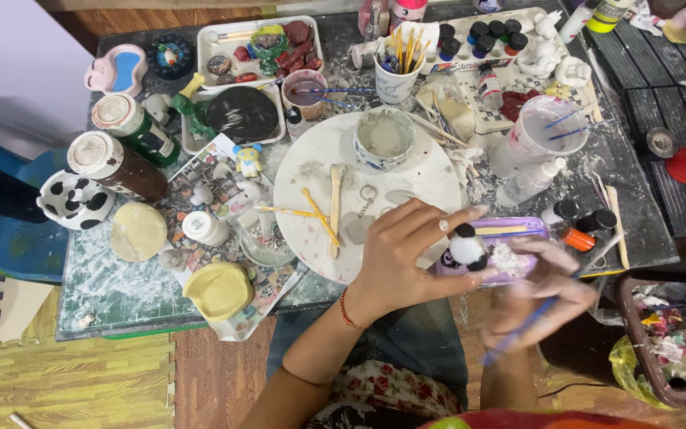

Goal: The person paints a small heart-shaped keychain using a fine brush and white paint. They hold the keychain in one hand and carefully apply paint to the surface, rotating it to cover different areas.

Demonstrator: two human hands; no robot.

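Cluttered, paint-dusted tabletop [113, 286] spreading beyond both hands. Left hand [402, 258] pinching a small black-and-white figurine [466, 248] between fingertips, holding it just over a purple tray [510, 230]. Right hand [545, 290], blurred, gripping a blue-handled brush [518, 334] just beside the figurine. Better done by steadying the figurine, turning it slowly, dabbing lightly. Counting ahead of the left hand: one white round plate [311, 199], one cup [385, 137] on it, two brown jars [117, 163] far to its left.
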